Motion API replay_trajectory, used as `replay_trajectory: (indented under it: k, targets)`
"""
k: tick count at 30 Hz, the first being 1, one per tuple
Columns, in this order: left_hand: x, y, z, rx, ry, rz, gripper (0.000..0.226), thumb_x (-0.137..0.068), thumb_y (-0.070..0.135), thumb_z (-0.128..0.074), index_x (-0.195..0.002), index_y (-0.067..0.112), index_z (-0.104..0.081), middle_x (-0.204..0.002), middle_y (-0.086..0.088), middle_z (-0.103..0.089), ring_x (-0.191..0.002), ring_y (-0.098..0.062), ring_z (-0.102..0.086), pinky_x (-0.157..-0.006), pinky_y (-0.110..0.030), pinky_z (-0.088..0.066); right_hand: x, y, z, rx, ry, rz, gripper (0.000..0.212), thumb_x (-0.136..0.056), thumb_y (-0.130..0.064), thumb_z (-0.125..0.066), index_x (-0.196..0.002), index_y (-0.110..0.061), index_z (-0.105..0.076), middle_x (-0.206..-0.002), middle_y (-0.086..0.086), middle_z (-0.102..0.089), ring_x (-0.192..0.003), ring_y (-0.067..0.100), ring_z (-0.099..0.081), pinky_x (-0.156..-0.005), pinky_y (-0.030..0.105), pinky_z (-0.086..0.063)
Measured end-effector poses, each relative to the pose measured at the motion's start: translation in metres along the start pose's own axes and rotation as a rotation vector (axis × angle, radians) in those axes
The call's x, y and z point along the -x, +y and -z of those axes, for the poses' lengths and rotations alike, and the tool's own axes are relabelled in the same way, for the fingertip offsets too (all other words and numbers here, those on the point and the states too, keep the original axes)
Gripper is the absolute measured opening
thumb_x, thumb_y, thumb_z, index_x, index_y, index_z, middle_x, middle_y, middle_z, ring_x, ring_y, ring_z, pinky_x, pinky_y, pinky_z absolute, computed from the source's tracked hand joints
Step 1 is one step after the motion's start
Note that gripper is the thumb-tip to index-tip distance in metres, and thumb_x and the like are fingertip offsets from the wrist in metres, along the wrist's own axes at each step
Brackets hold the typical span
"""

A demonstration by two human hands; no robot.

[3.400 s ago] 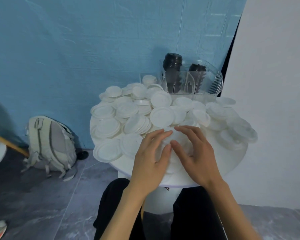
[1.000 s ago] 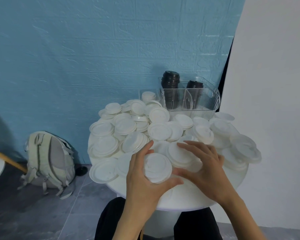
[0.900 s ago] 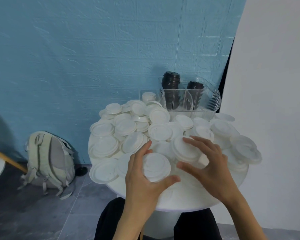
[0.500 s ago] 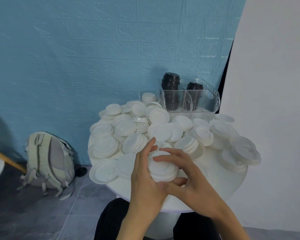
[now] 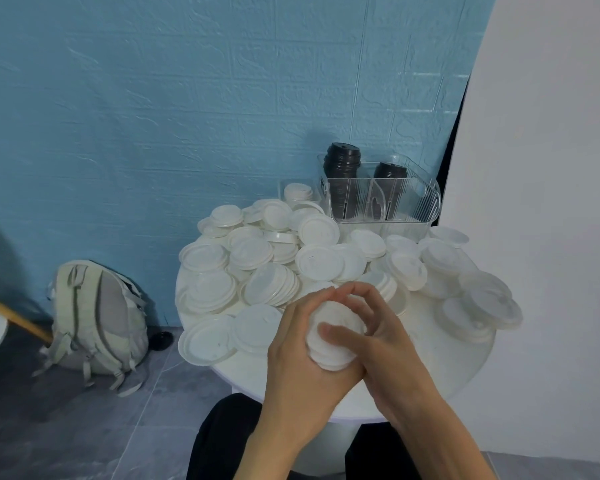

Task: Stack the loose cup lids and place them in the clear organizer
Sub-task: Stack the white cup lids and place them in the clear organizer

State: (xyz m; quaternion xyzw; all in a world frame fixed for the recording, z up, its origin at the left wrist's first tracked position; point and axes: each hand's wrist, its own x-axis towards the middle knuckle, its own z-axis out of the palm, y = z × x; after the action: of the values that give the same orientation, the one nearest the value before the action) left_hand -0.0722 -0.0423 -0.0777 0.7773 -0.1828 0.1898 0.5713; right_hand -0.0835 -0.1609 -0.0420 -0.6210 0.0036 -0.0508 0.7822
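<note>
Many loose white cup lids cover a small round white table. Over the table's near edge both hands hold a short stack of white lids. My left hand cups the stack from the left and below. My right hand wraps it from the right, thumb lying across the top lid. The clear organizer stands at the table's back right and holds two columns of black lids. A smaller clear bin with white lids sits to its left.
A pale backpack leans against the blue wall on the floor to the left. A white panel closes off the right side close to the table. My dark-trousered knees are under the table's near edge.
My right hand picked a lid from the pile and brought it onto the stack in my left hand. Both hands have closed round the stack.
</note>
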Motion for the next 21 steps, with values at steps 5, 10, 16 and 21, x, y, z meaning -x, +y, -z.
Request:
replay_trajectory:
  k: [5, 10, 16, 21]
  targets:
    - [0.0, -0.002, 0.002, -0.01, 0.014, -0.005, 0.081, -0.061, 0.025, -0.097, -0.126, 0.051, -0.057, -0.133, 0.026, -0.06, -0.129, 0.004, -0.054, -0.101, -0.012, -0.044, -0.002, 0.001, 0.001, -0.002, -0.002, 0.003, 0.064, -0.06, -0.001, -0.082, -0.111, -0.03, -0.056, -0.118, 0.008, -0.071, -0.11, 0.034, -0.069, -0.095, 0.05, -0.056]
    - [-0.003, 0.0, 0.001, -0.029, -0.006, 0.027, 0.08, -0.06, 0.031, -0.096, -0.123, 0.056, -0.055, -0.125, 0.036, -0.059, -0.119, 0.013, -0.055, -0.093, -0.005, -0.042, -0.001, -0.001, 0.002, 0.014, 0.022, -0.019, 0.07, -0.061, -0.01, -0.083, -0.116, -0.044, -0.055, -0.11, -0.002, -0.072, -0.106, 0.028, -0.071, -0.092, 0.043, -0.058]
    - [-0.004, -0.012, 0.008, -0.069, 0.056, 0.039, 0.078, -0.056, 0.036, -0.098, -0.12, 0.054, -0.056, -0.12, 0.033, -0.061, -0.117, 0.017, -0.051, -0.093, 0.001, -0.035, -0.008, -0.015, 0.035, 0.56, 0.253, 0.271, 0.028, -0.088, -0.024, -0.079, -0.109, -0.035, -0.064, -0.111, -0.017, -0.069, -0.098, 0.004, -0.068, -0.082, 0.032, -0.055]
    - [0.0, -0.014, 0.006, -0.06, 0.019, 0.056, 0.078, -0.057, 0.032, -0.098, -0.122, 0.049, -0.058, -0.119, 0.031, -0.062, -0.117, 0.015, -0.052, -0.092, 0.001, -0.035, -0.041, -0.021, 0.07, 1.189, 0.259, 0.203, 0.06, -0.084, -0.057, -0.071, -0.138, -0.045, -0.048, -0.143, -0.011, -0.047, -0.137, 0.018, -0.037, -0.112, 0.043, -0.022]
